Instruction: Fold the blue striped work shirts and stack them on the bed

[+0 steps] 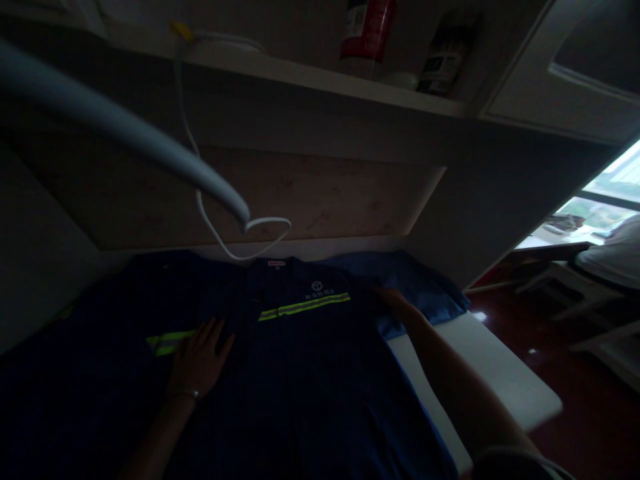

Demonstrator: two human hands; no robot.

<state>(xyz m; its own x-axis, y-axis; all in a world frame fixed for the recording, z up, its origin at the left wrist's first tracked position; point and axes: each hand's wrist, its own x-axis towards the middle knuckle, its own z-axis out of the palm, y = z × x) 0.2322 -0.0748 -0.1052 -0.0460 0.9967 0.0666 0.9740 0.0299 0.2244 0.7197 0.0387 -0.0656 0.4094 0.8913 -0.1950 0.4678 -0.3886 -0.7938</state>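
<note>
A dark navy work jacket (310,373) lies spread out, with a yellow-green reflective stripe (315,305) and a white printed logo (318,287) on its chest. Its collar, bearing a small label (277,264), points to the back wall. On the left, more navy cloth (115,347) carries another reflective stripe (167,343); whether it is a second garment I cannot tell. My left hand (201,357) rests flat beside that stripe, fingers spread. My right hand (393,300) touches the jacket near its right shoulder, its fingers lost in the dark.
Under the jacket, a white tabletop (500,367) shows at right. A blue cloth (425,287) lies behind my right hand. A pale tube (150,143) with a white cord (205,213) hangs overhead. Bottles stand on a shelf (300,73). White stools (560,293) and a window (610,180) are right.
</note>
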